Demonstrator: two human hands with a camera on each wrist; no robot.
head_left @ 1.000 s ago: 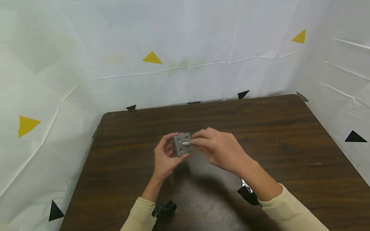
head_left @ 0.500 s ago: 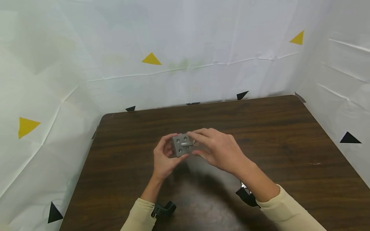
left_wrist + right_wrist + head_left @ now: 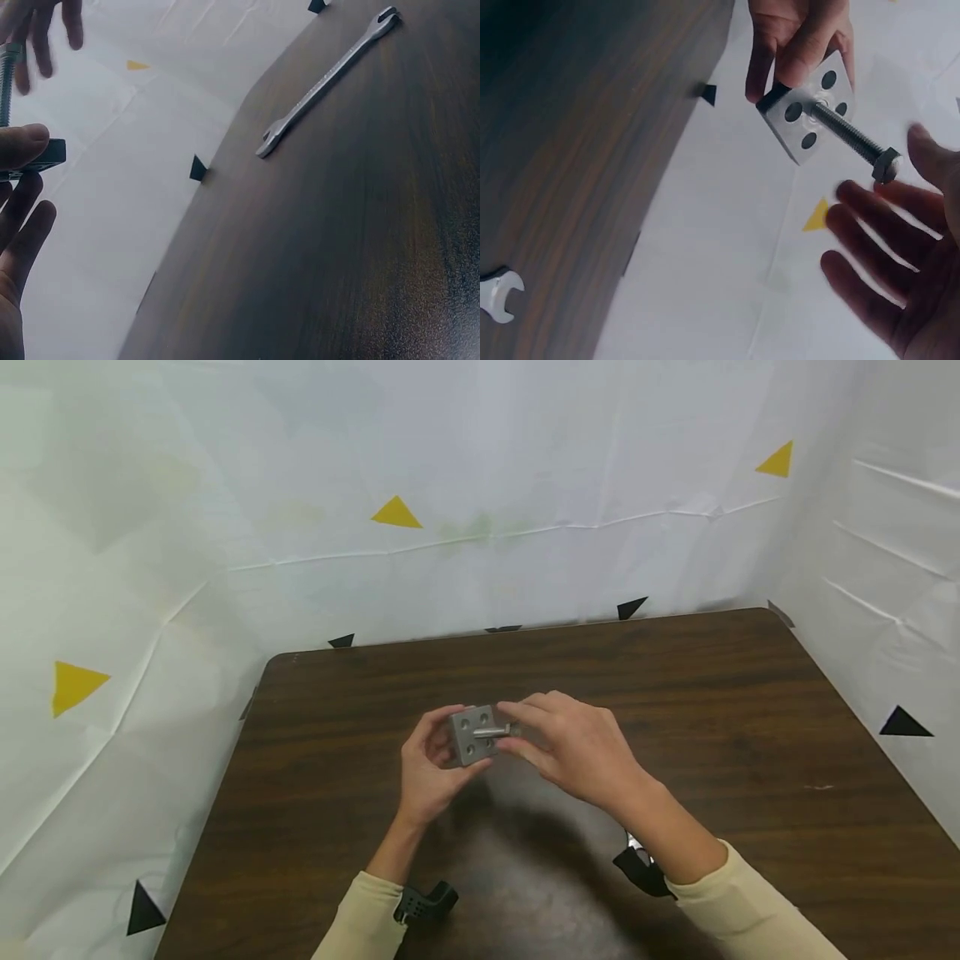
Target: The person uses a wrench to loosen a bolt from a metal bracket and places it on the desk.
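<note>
a: where is the bolt (image 3: 853, 138) pointing?

b: its long axis goes from the metal block (image 3: 471, 735) toward my right hand (image 3: 573, 747), above the table (image 3: 750, 710). my left hand (image 3: 424, 768) grips the block. right fingers are loose at the bolt head, contact unclear.

We see a dark brown wooden table (image 3: 720, 710) with rounded far corners, its grain running side to side. A silver open-ended wrench (image 3: 324, 81) lies flat on the wood, at about one o'clock in the left wrist view; one jaw end shows at eight o'clock in the right wrist view.
</note>
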